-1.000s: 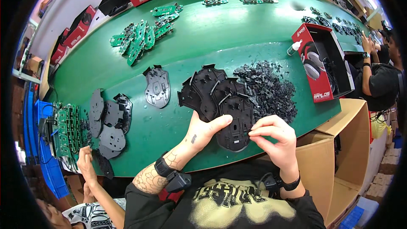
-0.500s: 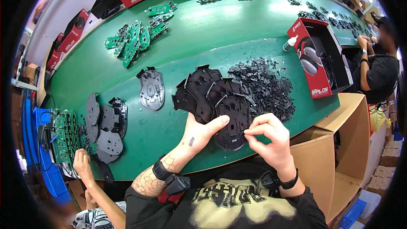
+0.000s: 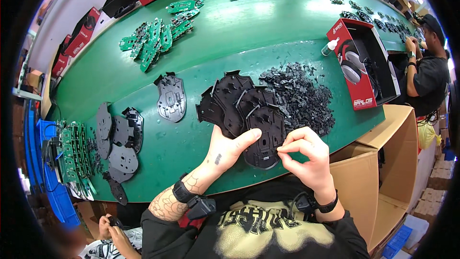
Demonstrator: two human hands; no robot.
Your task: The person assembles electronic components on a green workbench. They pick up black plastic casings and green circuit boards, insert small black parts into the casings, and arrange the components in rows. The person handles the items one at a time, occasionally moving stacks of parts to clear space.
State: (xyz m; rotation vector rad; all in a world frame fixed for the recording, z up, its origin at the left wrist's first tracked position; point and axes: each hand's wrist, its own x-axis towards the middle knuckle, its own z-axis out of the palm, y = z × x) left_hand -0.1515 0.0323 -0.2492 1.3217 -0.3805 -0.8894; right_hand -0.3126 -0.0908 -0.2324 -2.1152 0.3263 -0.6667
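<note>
My left hand grips the nearest of several overlapping black plastic shells, its thumb on top and its fingers hidden underneath. The shell's inner side faces up, showing ribs and cut-outs. At that shell's right edge, my right hand has thumb and forefinger pinched together; anything between the tips is too small to make out. More black shells fan out behind the held one. Just beyond them is a heap of small black plastic pieces.
Green circuit boards are piled at the back left. A single shell and a stack of dark plates lie to the left. An open red box and a small white bottle stand right; a cardboard box is below. People sit on both sides.
The person at the left has drawn their hands back from the green boards and now holds a small dark thing low down. My own hands have barely moved.
</note>
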